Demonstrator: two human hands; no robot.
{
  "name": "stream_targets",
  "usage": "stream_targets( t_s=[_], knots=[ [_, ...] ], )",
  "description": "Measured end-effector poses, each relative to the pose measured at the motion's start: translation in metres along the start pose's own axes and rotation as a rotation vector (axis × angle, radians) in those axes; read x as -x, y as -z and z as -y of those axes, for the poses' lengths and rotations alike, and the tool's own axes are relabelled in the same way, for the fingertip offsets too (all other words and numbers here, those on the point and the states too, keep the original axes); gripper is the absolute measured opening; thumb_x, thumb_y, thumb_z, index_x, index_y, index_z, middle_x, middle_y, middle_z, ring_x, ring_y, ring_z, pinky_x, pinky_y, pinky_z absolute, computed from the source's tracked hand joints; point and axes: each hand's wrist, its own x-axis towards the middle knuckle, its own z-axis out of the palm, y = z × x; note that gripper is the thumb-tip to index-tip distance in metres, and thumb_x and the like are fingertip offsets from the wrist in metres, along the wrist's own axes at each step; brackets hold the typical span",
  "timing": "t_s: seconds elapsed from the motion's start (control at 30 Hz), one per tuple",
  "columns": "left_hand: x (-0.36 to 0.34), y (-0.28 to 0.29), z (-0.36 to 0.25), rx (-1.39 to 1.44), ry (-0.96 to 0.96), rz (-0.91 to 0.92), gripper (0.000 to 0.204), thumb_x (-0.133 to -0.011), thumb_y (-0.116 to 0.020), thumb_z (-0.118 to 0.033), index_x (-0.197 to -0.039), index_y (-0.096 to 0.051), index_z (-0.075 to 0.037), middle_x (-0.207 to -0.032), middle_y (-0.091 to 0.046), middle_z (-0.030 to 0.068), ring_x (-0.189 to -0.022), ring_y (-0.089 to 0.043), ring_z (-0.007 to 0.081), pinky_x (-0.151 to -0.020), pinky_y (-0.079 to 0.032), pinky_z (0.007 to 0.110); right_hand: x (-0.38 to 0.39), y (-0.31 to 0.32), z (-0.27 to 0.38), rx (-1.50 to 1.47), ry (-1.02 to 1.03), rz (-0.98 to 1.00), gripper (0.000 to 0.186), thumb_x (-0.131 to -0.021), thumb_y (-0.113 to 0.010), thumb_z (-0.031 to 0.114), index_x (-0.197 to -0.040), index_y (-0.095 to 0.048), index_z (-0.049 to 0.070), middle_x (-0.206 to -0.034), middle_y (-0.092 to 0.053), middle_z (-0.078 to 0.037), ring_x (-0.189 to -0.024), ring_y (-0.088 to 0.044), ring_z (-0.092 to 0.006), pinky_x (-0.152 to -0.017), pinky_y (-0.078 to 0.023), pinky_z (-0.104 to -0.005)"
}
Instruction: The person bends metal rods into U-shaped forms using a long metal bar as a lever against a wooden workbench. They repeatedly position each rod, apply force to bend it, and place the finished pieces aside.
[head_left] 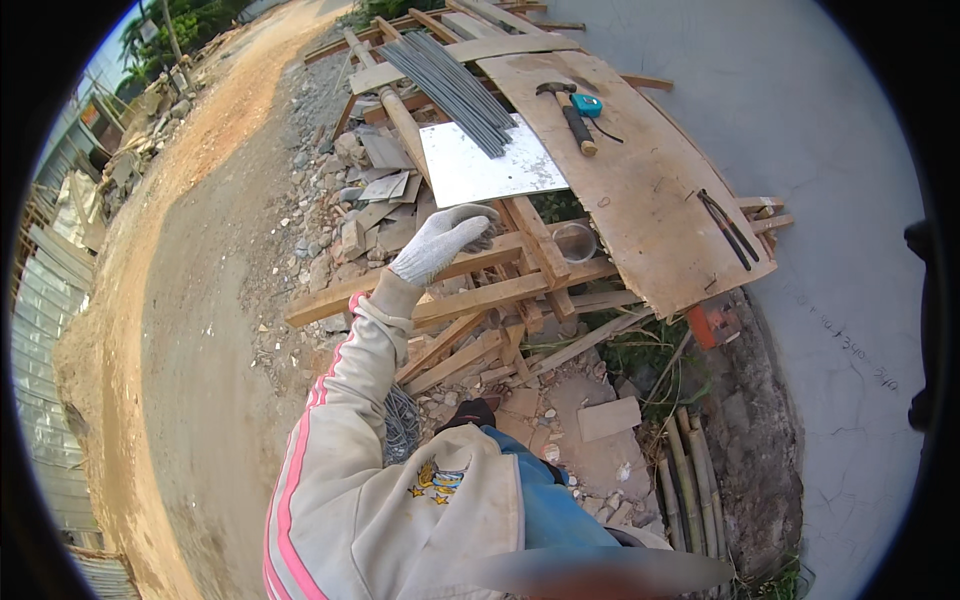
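My left hand [447, 243], in a white knit glove with grey on its finger side, hovers at the near edge of a white board [465, 172], above wooden beams [480, 300]. Its fingers curl inward, and whatever they may hold is hidden. A bundle of grey metal rods [447, 88] lies partly across that board. Farther right, on a worn plywood sheet [640, 200], rest a hammer [577, 125] with a black grip, a teal tape measure [587, 105] and dark long-handled pincers [728, 230]. My right hand is out of view.
A clear round container [575, 243] sits among the beams. Below are a wire coil [402, 425], rubble, a broken slab [608, 419] and bamboo poles [690, 480]. A grey wall [840, 250] bounds the right side; a dirt road [200, 230] runs along the left.
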Motion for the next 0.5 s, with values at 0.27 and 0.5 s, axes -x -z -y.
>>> stream_targets(
  t_s=[0.27,0.5],
  knots=[
    [-0.278,0.138,0.09,-0.831,0.187,-0.615,0.053,-0.097,-0.053,-0.041,-0.131,-0.068,-0.003,-0.127,-0.07,0.0268,-0.122,-0.066,0.0417,-0.106,-0.05,0.047,-0.002,-0.007,0.042,-0.086,-0.145,-0.107,0.055,-0.092,-0.074,0.034,-0.127,-0.066,-0.007,-0.114,-0.073,-0.022,-0.104,-0.069,-0.0307,-0.094,-0.052,-0.0413],
    [-0.391,0.209,0.168,-0.844,0.465,-0.553,0.048,-0.093,-0.056,-0.033,-0.122,-0.073,0.002,-0.128,-0.069,0.029,-0.126,-0.064,0.0426,-0.107,-0.05,0.046,-0.005,-0.009,0.071,-0.151,-0.27,-0.188,0.052,-0.093,-0.074,0.031,-0.126,-0.065,-0.008,-0.114,-0.073,-0.021,-0.103,-0.069,-0.0299,-0.094,-0.052,-0.041]
  ],
)
